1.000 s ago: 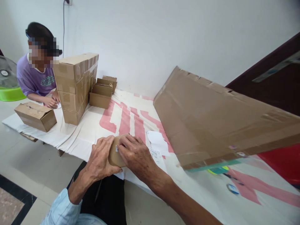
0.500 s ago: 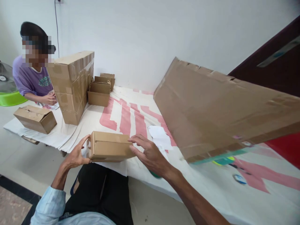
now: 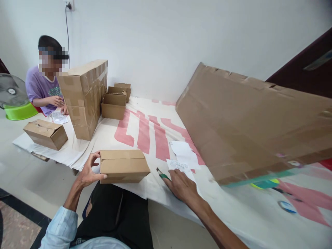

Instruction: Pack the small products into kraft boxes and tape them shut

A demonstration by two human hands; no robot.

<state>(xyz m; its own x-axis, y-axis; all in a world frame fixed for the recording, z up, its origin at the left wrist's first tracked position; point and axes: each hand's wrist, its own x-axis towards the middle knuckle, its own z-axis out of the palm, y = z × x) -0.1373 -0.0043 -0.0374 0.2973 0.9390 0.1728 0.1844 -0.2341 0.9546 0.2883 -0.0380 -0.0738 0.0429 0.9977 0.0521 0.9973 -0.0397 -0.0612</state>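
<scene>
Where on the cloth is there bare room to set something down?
One patch of cloth lies between the open boxes and the big cardboard, beyond the box in the left hand. Another lies between the right forearm and that cardboard. It is crowded around the right hand, with knife and papers, and by the stack.

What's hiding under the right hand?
Part of a green tool pokes out from the right hand, and marked white paper shows beyond it. The hand covers the rest of the tool, and I can't see what else lies beneath.
</scene>
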